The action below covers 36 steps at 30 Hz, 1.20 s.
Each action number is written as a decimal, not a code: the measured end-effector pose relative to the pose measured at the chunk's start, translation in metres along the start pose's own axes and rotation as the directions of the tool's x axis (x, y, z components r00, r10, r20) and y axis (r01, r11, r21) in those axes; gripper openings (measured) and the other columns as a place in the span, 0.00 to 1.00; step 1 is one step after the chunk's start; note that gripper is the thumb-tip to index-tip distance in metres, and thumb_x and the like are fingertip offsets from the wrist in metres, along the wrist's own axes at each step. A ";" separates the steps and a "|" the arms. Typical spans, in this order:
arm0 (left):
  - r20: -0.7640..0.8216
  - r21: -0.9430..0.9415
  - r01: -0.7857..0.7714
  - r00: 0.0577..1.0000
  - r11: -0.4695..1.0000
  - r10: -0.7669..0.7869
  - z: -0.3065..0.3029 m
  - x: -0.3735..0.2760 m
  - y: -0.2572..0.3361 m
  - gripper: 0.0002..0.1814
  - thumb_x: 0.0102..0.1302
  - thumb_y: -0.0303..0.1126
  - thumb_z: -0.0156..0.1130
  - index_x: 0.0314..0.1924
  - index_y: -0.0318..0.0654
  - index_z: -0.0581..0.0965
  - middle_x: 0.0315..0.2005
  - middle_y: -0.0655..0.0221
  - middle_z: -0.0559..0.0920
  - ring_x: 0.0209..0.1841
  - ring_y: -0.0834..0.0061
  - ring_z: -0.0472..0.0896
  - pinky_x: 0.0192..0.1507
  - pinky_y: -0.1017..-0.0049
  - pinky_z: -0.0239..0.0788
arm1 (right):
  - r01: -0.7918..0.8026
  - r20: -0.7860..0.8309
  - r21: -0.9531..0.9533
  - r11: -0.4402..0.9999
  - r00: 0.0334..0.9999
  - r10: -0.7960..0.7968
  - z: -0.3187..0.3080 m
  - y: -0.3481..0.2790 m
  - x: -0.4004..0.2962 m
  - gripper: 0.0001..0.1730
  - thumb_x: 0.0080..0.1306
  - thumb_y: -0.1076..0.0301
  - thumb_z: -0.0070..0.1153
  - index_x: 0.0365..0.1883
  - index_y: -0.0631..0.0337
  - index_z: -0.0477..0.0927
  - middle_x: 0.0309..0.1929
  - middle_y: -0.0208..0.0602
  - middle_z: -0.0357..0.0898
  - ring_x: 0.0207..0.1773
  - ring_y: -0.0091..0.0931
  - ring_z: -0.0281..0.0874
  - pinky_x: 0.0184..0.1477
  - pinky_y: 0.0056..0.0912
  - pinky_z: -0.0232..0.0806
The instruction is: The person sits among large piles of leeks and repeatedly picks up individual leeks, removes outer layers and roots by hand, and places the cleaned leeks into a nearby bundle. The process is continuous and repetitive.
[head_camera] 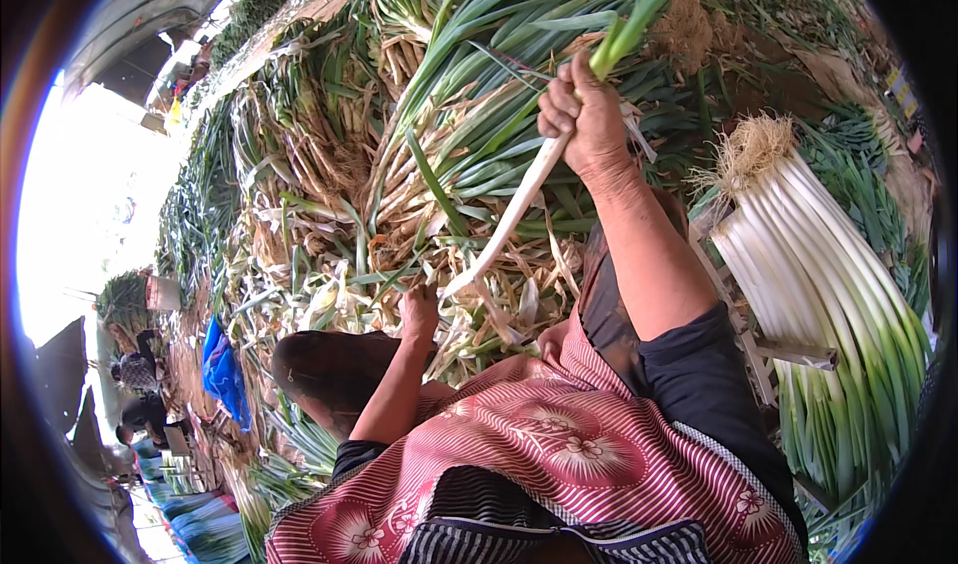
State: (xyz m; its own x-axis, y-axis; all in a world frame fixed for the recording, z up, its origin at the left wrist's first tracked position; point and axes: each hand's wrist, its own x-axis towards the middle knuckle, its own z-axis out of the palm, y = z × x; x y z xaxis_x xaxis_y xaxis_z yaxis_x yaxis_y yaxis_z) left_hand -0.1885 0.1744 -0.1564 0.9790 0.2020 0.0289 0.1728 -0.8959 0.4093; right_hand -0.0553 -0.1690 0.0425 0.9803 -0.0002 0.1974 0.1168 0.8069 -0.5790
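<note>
My right hand (pixel 587 118) is raised and closed around a long Welsh onion (pixel 516 201), gripping it where the white stalk turns green. The stalk looks stripped and slants down to the left, its lower end close to my left hand (pixel 419 311). That hand is low, above my bent knee, with its fingers curled beside loose leaf scraps. Whether it pinches a strip of leaf or the onion's tip cannot be made out. Ahead lies a heap of unpeeled Welsh onions (pixel 479 137) with brown outer skins. Peeled-off dry leaves (pixel 329 294) cover the ground before my lap.
On a metal-framed stand (pixel 793 353) at my right rests a pile of clean white Welsh onions (pixel 793 242), roots still on. A blue plastic bag (pixel 223 373) and a white bucket (pixel 162 293) are to the left. Other people (pixel 142 414) work farther left.
</note>
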 end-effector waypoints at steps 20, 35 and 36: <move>-0.154 -0.131 -0.665 0.747 0.736 0.647 -0.112 0.042 0.263 0.16 0.62 0.41 0.67 0.34 0.37 0.73 0.27 0.59 0.78 0.31 0.53 0.80 0.32 0.61 0.70 | -0.128 -0.016 0.117 0.985 0.991 0.131 0.011 0.029 0.002 0.24 0.69 0.44 0.54 0.31 0.57 0.69 0.26 0.37 0.75 0.30 0.34 0.80 0.38 0.42 0.77; 0.178 -0.816 0.022 0.960 0.578 0.214 -0.094 0.059 0.257 0.20 0.76 0.42 0.45 0.35 0.33 0.75 0.23 0.68 0.78 0.22 0.77 0.75 0.28 0.75 0.68 | -0.126 0.004 0.019 0.992 0.992 0.126 0.011 0.024 -0.005 0.19 0.71 0.50 0.54 0.37 0.59 0.71 0.37 0.52 0.83 0.46 0.43 0.84 0.51 0.48 0.77; 0.171 -0.775 -0.004 0.961 0.631 0.216 -0.098 0.058 0.269 0.20 0.75 0.43 0.46 0.38 0.32 0.75 0.26 0.62 0.80 0.27 0.70 0.78 0.32 0.70 0.71 | -0.082 -0.038 -0.030 0.996 0.996 0.081 0.014 0.029 -0.006 0.18 0.71 0.53 0.55 0.40 0.61 0.71 0.38 0.51 0.83 0.44 0.41 0.84 0.49 0.46 0.77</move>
State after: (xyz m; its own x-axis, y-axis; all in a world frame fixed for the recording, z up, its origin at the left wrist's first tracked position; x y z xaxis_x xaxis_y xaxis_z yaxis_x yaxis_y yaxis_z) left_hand -0.0957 -0.0164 0.0450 0.9970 -0.0668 -0.0399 0.0213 -0.2595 0.9655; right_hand -0.0604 -0.1369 0.0356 0.9918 0.0425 0.1202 0.0410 0.7864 -0.6164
